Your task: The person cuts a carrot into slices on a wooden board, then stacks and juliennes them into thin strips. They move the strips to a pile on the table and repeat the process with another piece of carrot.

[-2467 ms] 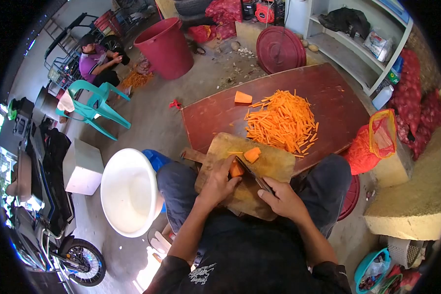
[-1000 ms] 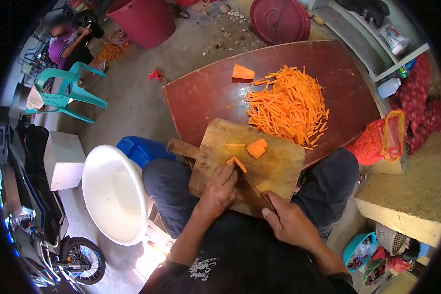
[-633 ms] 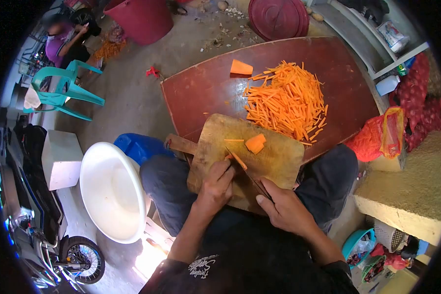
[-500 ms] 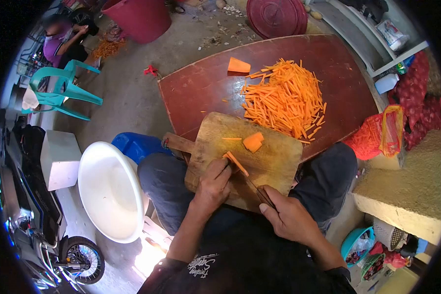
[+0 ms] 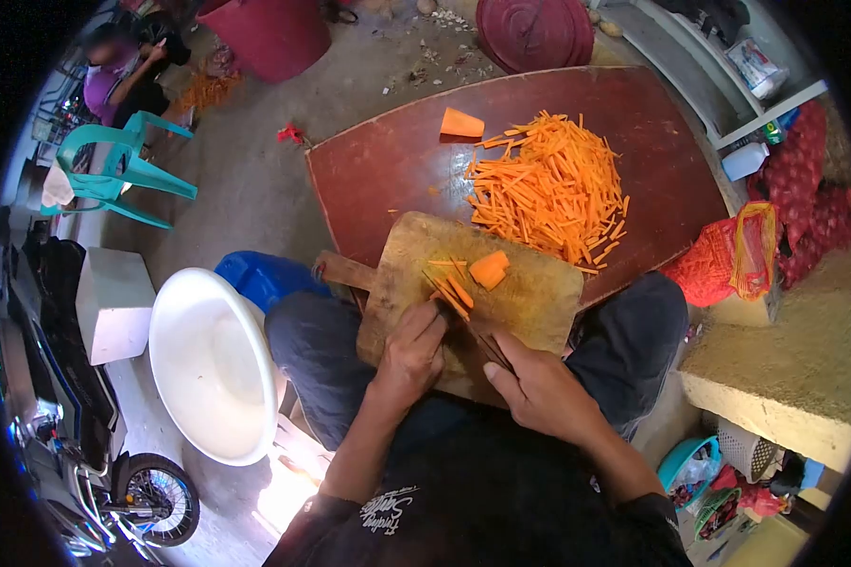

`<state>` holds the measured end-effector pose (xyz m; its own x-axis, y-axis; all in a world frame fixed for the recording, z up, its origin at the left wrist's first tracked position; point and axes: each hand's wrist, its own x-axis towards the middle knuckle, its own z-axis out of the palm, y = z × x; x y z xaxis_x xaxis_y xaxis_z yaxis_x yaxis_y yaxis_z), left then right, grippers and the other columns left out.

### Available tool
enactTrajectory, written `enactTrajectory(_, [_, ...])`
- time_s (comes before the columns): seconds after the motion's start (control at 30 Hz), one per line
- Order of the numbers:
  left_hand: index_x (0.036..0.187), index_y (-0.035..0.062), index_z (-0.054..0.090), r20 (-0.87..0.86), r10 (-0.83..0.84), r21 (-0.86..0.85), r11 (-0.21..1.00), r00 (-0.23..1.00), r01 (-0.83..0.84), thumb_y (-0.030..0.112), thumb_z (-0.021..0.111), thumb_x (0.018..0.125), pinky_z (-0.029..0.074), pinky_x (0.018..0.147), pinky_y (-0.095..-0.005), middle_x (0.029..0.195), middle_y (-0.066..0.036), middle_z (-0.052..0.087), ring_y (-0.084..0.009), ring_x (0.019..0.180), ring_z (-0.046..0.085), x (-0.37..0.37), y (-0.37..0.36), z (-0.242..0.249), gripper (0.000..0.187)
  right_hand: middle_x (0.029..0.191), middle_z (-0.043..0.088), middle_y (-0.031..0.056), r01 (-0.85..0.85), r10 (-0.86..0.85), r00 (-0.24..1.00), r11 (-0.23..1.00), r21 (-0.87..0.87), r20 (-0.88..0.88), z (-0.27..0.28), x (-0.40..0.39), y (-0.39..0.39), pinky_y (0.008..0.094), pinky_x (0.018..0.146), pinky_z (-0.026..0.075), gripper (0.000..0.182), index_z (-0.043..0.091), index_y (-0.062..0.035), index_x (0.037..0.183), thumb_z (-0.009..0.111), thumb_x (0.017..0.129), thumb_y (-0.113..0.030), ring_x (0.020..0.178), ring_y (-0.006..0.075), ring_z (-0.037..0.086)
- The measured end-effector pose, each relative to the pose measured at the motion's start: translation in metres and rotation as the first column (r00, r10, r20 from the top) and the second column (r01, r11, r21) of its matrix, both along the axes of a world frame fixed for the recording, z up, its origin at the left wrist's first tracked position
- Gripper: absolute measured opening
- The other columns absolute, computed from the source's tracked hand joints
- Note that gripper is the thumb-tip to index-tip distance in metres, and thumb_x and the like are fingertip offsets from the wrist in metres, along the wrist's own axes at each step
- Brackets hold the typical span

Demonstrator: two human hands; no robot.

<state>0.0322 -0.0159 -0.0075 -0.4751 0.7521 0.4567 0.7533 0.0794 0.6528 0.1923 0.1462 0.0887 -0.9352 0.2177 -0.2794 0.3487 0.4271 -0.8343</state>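
My right hand (image 5: 539, 383) grips one knife (image 5: 490, 350), tip obscured; my left hand (image 5: 410, 355), hold hidden, curls beside carrot sticks (image 5: 460, 292) near the board's (image 5: 402, 253) left edge

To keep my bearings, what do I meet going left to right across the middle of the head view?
White round plastic basin, person's left hand, cut orange carrot chunk, person's right hand, red mesh bag with yellow rim.
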Motion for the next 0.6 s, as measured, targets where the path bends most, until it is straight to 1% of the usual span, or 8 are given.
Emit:
enactTrajectory(0.07, [0.103,-0.0072,0.068,0.013,0.005,-0.011,1.0,1.0,-0.005,-0.015,0.067,0.069,0.056,0.083,-0.049,0.104,-0.021,0.061,-0.0431,0.096,0.065,0.002,-0.002,-0.003,0.035,0.101,0.07,0.0301,0.006,-0.004,0.999,0.999,-0.036,0.036,0.019,0.008,0.0,0.0525,0.08,0.056,0.036,0.054,-0.0003,0.141,0.062,0.111,-0.018,0.094,0.0535,0.07])
enactTrajectory(0.2, [0.103,-0.0069,0.068,0.016,0.0,-0.015,1.0,1.0,0.0,-0.015,0.067,0.069,0.056,0.082,-0.0489,0.102,-0.021,0.06,-0.0428,0.095,0.065,0.0,-0.002,-0.006,0.035,0.1,0.069,0.0291,-0.009,0.009,0.999,1.0,-0.024,0.031,0.022,0.02,-0.001,0.0511,0.08,0.056,0.036,0.054,-0.0005,0.142,0.061,0.112,-0.017,0.093,0.0529,0.07])
enactTrajectory(0.27, [0.102,-0.0066,0.068,0.0,0.011,0.01,1.0,1.0,-0.011,-0.015,0.067,0.069,0.056,0.081,-0.049,0.1,-0.02,0.059,-0.0424,0.093,0.064,0.0,-0.001,-0.006,0.034,0.101,0.07,0.0302,-0.001,0.003,0.999,0.999,-0.048,0.049,0.021,0.018,-0.001,0.0523,0.08,0.056,0.036,0.054,0.0,0.143,0.061,0.111,-0.017,0.094,0.0539,0.07])
enactTrajectory(0.33, [0.099,-0.0062,0.067,-0.025,0.031,0.057,0.998,0.999,-0.029,-0.015,0.067,0.068,0.055,0.08,-0.0491,0.097,-0.019,0.056,-0.0418,0.091,0.063,0.0,0.001,-0.005,0.032,0.104,0.071,0.0319,-0.014,0.014,0.999,1.0,0.02,0.039,0.003,0.01,-0.004,0.0542,0.082,0.056,0.038,0.053,0.0005,0.144,0.062,0.111,-0.018,0.097,0.0552,0.07])
enactTrajectory(0.43, [0.094,-0.0057,0.066,-0.006,0.034,0.019,0.999,0.999,-0.034,-0.014,0.068,0.067,0.055,0.079,-0.0494,0.097,-0.019,0.057,-0.0415,0.09,0.063,-0.002,0.0,-0.008,0.029,0.108,0.071,0.0348,-0.03,0.026,0.999,0.996,0.082,0.046,-0.015,-0.011,-0.01,0.0573,0.085,0.057,0.041,0.052,0.0012,0.145,0.062,0.11,-0.018,0.101,0.0566,0.07])
enactTrajectory(0.47, [0.093,-0.0056,0.066,-0.024,0.022,0.028,0.999,0.999,-0.022,-0.014,0.068,0.067,0.055,0.079,-0.0496,0.097,-0.019,0.058,-0.0413,0.09,0.063,-0.002,0.0,-0.008,0.028,0.11,0.071,0.0358,-0.035,0.03,0.998,0.995,0.095,0.051,-0.017,-0.017,-0.009,0.0583,0.086,0.057,0.042,0.052,0.0014,0.146,0.063,0.11,-0.017,0.103,0.0571,0.07])
enactTrajectory(0.53, [0.092,-0.0053,0.065,-0.058,-0.006,0.036,0.999,0.998,0.008,-0.014,0.069,0.067,0.055,0.079,-0.0499,0.097,-0.019,0.058,-0.0411,0.089,0.063,-0.001,-0.001,-0.007,0.027,0.11,0.071,0.0367,-0.034,0.031,0.999,0.997,0.066,0.044,-0.019,-0.019,-0.004,0.0593,0.086,0.057,0.044,0.051,0.0011,0.147,0.063,0.11,-0.018,0.103,0.0572,0.07])
enactTrajectory(0.6, [0.094,-0.0053,0.067,-0.04,0.023,0.03,0.999,0.999,-0.022,-0.014,0.069,0.067,0.056,0.079,-0.0502,0.097,-0.02,0.059,-0.041,0.089,0.063,0.001,-0.004,-0.011,0.028,0.109,0.071,0.0373,-0.036,0.033,0.998,0.997,0.065,0.046,-0.02,-0.017,-0.005,0.0599,0.086,0.057,0.046,0.05,0.0007,0.148,0.064,0.109,-0.018,0.103,0.0574,0.07])
